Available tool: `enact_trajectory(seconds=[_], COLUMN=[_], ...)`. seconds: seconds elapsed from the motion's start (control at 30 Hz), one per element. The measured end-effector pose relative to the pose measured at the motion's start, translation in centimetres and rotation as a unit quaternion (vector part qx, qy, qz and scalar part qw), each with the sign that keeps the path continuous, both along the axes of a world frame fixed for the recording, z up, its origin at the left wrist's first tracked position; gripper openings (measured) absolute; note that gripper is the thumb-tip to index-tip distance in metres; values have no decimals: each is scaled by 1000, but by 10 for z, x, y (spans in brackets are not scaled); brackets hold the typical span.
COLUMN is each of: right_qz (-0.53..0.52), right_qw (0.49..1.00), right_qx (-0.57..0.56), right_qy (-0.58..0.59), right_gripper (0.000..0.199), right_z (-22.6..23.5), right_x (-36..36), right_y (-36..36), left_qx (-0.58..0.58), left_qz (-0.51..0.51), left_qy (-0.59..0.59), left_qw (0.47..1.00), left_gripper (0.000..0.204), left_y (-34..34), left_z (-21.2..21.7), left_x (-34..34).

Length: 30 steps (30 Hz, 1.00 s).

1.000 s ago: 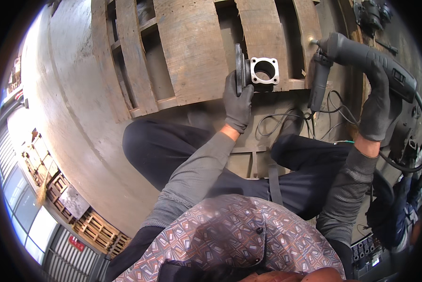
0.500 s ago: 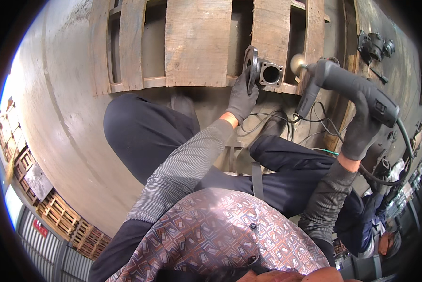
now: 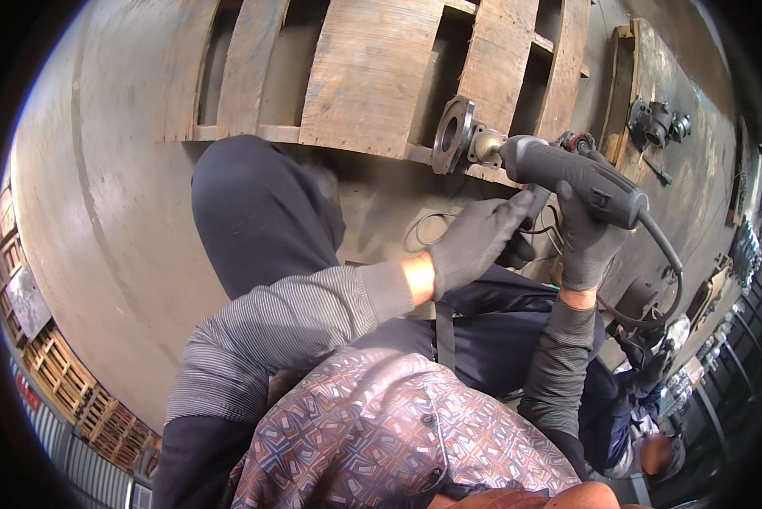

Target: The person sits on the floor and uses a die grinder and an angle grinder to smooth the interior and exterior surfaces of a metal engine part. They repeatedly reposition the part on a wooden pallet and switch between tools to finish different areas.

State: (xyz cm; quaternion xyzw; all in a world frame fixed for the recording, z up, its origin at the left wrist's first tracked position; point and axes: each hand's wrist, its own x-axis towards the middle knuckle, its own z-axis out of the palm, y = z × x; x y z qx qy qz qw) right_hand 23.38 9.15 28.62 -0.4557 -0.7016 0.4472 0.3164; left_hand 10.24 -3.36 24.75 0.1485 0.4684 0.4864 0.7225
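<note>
My gloved right hand (image 3: 588, 242) is wrapped round the rear body of a grey corded power grinder (image 3: 576, 178). Its round, pale tip is at the square flange of a metal pipe fitting (image 3: 485, 146), seemingly in the opening. A larger, ring-shaped flange (image 3: 454, 136) forms the fitting's other end, at the edge of a wooden pallet (image 3: 364, 76). My gloved left hand (image 3: 478, 242) is off the fitting, fingers stretched toward the grinder's side handle (image 3: 537, 202). Its fingertips overlap the handle in view; whether they press on it is unclear.
Several dark metal fittings (image 3: 659, 125) lie on a worn board to the right, beside a small tool (image 3: 657, 170). The grinder's cord (image 3: 676, 280) loops down on the right. Another person (image 3: 644, 424) sits at the lower right. Stacked pallets (image 3: 58, 360) stand far left.
My left hand has let go of the fitting's flange and moved right and down to the side handle. The grinder has moved left, bringing its tip to the fitting.
</note>
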Motion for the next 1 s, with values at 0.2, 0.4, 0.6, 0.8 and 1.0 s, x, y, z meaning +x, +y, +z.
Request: enact_trajectory(seconds=[0.2, 0.4, 0.6, 0.8, 1.0], right_qz=[38, 17, 40, 28, 43], right_qw=[998, 999, 999, 998, 997], right_qx=[-7, -26, -18, -27, 0], right_qy=[-39, -18, -6, -42, -56], right_gripper=[60, 58, 54, 57, 59], right_z=[3, -25, -37, -22, -21], right_x=[-2, 3, -4, -4, -11], right_y=[-9, -8, -14, -15, -15], left_qx=[154, 102, 190, 164, 304], left_qz=[62, -42, 58, -25, -26], left_qy=[76, 59, 135, 110, 509], left_qw=[983, 992, 971, 980, 805], left_gripper=[74, 49, 51, 47, 35], left_y=[35, 42, 33, 33, 36], left_z=[11, -24, -59, -49, -59], left_x=[-3, 13, 48, 55, 75])
